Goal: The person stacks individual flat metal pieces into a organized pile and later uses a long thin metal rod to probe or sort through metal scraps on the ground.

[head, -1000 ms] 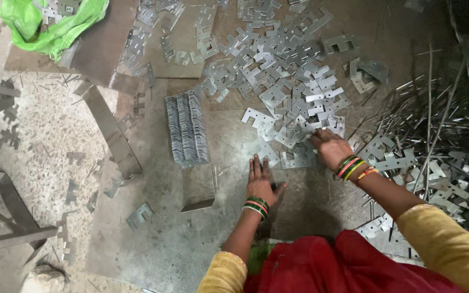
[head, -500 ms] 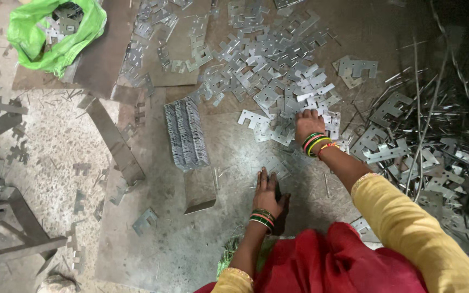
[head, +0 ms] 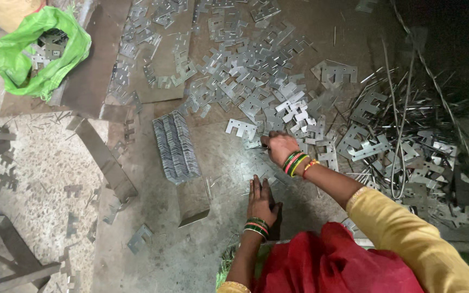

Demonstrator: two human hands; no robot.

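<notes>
Two hands out over the floor: the right hand (head: 279,147) reaches forward, arm stretched, fingers curled down onto a flat metal plate (head: 257,144) at the near edge of the scattered pile of plates (head: 267,87). The left hand (head: 260,198) lies flat, fingers spread open, palm down, just right of the neat stack of plates (head: 176,146).

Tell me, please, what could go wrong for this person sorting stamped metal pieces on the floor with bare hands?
The right hand reaches into the loose pile of metal plates unprotected; stamped edges may cut the fingers. The left hand presses flat on the floor among small offcuts, so a sliver could prick the palm. The thin metal rods lying beside the right arm might snag the yellow sleeve and scatter pieces toward the neat stack of plates.
</notes>
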